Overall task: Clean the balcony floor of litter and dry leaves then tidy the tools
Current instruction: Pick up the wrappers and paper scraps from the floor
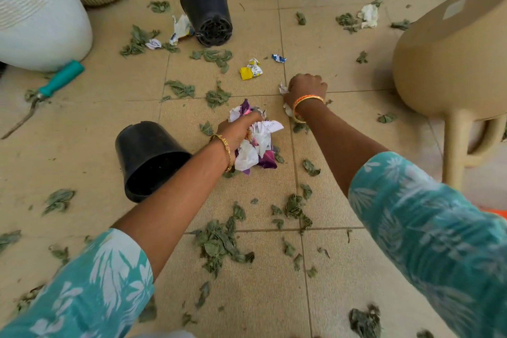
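A: What is each hand doing?

B: The left hand (238,129) grips a wad (256,143) of crumpled wrappers just above the floor (82,162). The right hand (306,89) is curled round a white scrap (282,90) on the tile ahead.

A: How to do this well?

B: Lift the scrap clear, press it into the wad, and keep the left fingers tight so nothing drops out.

A: What next?

B: The yellow wrapper (251,70) and the blue bit (278,58) lie near the right hand, so I would take those. More paper sits beside the far pot (206,9).

A: And the leaves (218,241)?

B: Everywhere, too brittle to pinch one by one. Probably better swept into a heap. The near pot (146,159), lying on its side, could serve as a bin. The trowel (52,86) waits at the left.
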The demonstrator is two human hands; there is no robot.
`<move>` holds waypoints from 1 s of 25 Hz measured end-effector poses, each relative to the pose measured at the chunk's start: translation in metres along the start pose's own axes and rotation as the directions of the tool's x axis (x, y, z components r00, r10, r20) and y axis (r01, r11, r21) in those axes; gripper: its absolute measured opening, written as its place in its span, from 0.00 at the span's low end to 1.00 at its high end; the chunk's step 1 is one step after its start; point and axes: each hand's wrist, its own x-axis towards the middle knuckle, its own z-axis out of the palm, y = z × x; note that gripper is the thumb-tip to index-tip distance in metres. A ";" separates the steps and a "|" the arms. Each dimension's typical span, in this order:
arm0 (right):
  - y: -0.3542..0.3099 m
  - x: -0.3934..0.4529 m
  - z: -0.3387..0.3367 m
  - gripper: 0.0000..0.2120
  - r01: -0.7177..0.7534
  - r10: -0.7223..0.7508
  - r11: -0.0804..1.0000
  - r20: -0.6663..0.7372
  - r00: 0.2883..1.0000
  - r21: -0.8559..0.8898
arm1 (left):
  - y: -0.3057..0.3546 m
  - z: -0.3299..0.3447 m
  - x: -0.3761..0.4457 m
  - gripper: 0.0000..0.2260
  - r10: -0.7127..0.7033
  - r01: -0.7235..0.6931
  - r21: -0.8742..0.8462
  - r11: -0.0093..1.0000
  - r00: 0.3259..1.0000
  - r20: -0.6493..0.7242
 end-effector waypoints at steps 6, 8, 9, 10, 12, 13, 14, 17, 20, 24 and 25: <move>-0.001 -0.023 -0.035 0.04 0.040 0.198 0.436 -0.139 0.970 0.899 | 0.002 -0.010 0.009 0.31 -0.031 0.034 -0.029 0.999 0.995 0.096; 0.002 -0.050 -0.050 0.03 -0.102 0.103 0.147 0.087 0.991 0.984 | 0.009 -0.013 -0.004 0.12 -0.016 0.022 -0.028 0.999 0.980 0.198; 0.003 -0.064 -0.053 0.04 -0.181 0.021 0.133 0.180 0.983 0.974 | 0.009 -0.015 -0.005 0.11 -0.007 0.018 -0.040 0.999 0.968 0.252; 0.003 -0.075 -0.051 0.05 -0.230 -0.029 0.177 0.239 0.971 0.957 | 0.008 -0.015 -0.004 0.13 -0.016 0.037 -0.062 0.997 0.951 0.308; 0.002 -0.089 -0.045 0.06 -0.267 -0.074 0.289 0.299 0.951 0.919 | 0.006 -0.014 -0.011 0.16 -0.006 0.054 -0.109 0.992 0.917 0.400; 0.001 -0.093 -0.041 0.07 -0.273 -0.091 0.312 0.315 0.945 0.910 | 0.004 -0.013 -0.008 0.15 0.007 0.051 -0.121 0.991 0.898 0.439; 0.001 -0.094 -0.038 0.08 -0.274 -0.103 0.338 0.325 0.940 0.900 | 0.002 -0.012 -0.008 0.10 0.016 0.040 -0.109 0.993 0.884 0.466; 0.001 -0.089 -0.036 0.09 -0.319 -0.132 0.349 0.383 0.914 0.881 | -0.004 -0.011 -0.004 0.19 0.006 0.027 -0.073 0.997 0.910 0.414; 0.005 -0.070 -0.033 0.07 -0.221 0.007 0.451 0.245 0.970 0.865 | -0.003 -0.014 -0.001 0.05 0.024 0.005 -0.089 0.996 0.947 0.320; 0.009 -0.039 -0.019 0.13 0.147 -0.153 0.908 -0.016 0.988 0.393 | 0.001 -0.019 -0.001 0.04 0.033 -0.003 -0.110 0.994 0.963 0.266; 0.009 -0.035 -0.011 0.15 0.179 -0.196 0.936 0.027 0.980 0.302 | 0.000 -0.020 0.000 0.04 0.035 -0.008 -0.102 0.995 0.964 0.265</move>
